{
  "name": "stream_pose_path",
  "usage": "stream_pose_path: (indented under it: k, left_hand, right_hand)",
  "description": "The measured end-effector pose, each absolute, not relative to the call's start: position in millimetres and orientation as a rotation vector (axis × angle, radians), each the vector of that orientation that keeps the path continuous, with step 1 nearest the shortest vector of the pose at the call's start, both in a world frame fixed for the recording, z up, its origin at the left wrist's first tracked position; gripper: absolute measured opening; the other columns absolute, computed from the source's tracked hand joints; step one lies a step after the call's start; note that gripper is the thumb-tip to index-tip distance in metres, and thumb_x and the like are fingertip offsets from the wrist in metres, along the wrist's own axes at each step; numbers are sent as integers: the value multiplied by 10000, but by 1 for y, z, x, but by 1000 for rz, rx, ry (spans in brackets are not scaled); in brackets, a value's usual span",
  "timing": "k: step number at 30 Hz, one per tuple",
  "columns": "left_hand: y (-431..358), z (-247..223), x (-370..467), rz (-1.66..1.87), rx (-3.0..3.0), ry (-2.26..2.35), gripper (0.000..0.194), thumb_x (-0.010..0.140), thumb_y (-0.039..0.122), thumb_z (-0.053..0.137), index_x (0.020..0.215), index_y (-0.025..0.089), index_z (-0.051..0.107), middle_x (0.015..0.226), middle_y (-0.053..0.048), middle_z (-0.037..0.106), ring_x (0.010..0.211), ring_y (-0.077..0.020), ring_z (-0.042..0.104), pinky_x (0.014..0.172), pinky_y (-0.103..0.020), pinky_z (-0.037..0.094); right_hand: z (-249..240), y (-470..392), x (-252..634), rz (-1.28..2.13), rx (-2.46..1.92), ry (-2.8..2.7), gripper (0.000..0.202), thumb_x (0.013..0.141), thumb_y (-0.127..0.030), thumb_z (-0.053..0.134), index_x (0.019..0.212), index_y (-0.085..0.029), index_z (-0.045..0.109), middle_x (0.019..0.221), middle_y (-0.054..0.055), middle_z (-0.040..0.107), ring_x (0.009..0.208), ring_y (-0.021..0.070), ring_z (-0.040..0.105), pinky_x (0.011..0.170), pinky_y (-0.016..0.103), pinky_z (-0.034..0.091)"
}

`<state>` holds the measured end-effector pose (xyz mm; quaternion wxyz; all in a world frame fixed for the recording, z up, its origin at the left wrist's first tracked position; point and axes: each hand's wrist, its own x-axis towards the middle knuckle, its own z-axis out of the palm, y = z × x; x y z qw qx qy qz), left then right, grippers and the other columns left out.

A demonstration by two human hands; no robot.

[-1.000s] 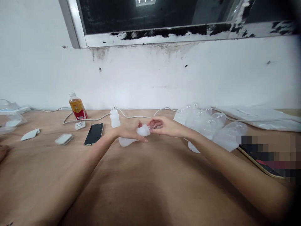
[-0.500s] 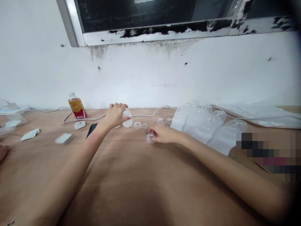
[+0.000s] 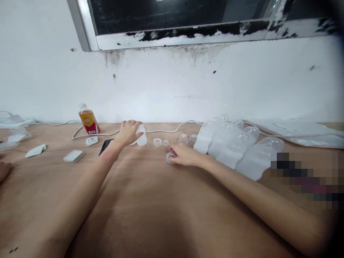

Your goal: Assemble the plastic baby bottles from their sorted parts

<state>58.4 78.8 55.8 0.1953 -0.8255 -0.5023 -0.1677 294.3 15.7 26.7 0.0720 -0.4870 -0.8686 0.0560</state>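
On the left, my left hand (image 3: 129, 133) is over a pair of white translucent, rounded pieces (image 3: 142, 137). Its thumb and fingers are around the upper one, and part of the stack is hidden behind the hand. My right hand (image 3: 182, 154) pinches a clear plastic round cap-like piece (image 3: 169, 158) at the tabletop. Between the hands lie a clear ring (image 3: 157, 142) and a small clear domed piece (image 3: 166, 142). Just behind my right hand stand two clear domed pieces (image 3: 183, 139).
Several frosted sheets with clear domes (image 3: 228, 147) overlap at the right. A drink bottle (image 3: 89, 120), phone (image 3: 105, 145), small white box (image 3: 91, 141) and square case (image 3: 73, 156) are at left. A white cable (image 3: 161, 131) runs along the back. Another person's hand (image 3: 4, 171) shows far left.
My left hand has shifted slightly left, with the white translucent piece now lower and flatter. My right hand, still pinching the clear cap-like piece, has moved slightly left.
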Motion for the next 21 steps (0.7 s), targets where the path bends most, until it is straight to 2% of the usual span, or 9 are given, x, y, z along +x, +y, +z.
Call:
stream_pose_path:
  k: [8, 11, 13, 16, 19, 21]
  left_hand:
    - [79, 53, 59, -437, -2314, -1384, 481, 731, 347, 502, 1160, 168, 381, 1160, -134, 469, 1077, -287, 393, 929, -461, 192]
    - [68, 58, 69, -547, -2291, -1290, 522, 701, 307, 542, 1165, 136, 373, 1232, -173, 374, 1142, -309, 310, 939, -468, 189]
    - [57, 62, 83, -616, -2352, -1202, 468, 705, 242, 525, 1140, 133, 393, 1244, -168, 346, 1154, -295, 293, 932, -432, 233]
    - [40, 58, 107, -533, -2704, -1098, 332, 710, 172, 471, 1040, 142, 453, 1086, -116, 475, 1021, -218, 437, 856, -327, 349]
    - [31, 43, 126, -304, -3023, -1099, 320, 669, 311, 541, 935, 144, 482, 877, -67, 553, 798, -191, 530, 671, -278, 424]
    - [30, 33, 132, -335, -3032, -1158, 334, 656, 374, 549, 891, 143, 493, 810, -54, 562, 718, -186, 537, 596, -270, 416]
  right_hand:
    - [17, 15, 290, 104, -1412, -2543, 120, 750, -217, 427, 843, -152, 466, 722, 50, 567, 599, 133, 517, 508, 205, 312]
    - [14, 12, 286, 75, -1408, -2494, 111, 784, -208, 396, 848, -148, 463, 740, 59, 576, 619, 138, 526, 539, 212, 323]
    - [12, 10, 282, 50, -1419, -2450, 131, 809, -210, 370, 869, -136, 460, 746, 74, 577, 636, 150, 531, 566, 225, 331]
    - [8, 8, 278, 34, -1433, -2394, 153, 824, -204, 358, 905, -117, 454, 753, 93, 577, 648, 167, 536, 583, 243, 336]
    - [6, 8, 276, 56, -1431, -2357, 166, 822, -188, 369, 951, -113, 441, 796, 101, 581, 686, 170, 543, 590, 243, 346]
    - [6, 9, 277, 89, -1418, -2343, 164, 819, -178, 375, 958, -122, 441, 827, 97, 585, 719, 166, 548, 603, 238, 358]
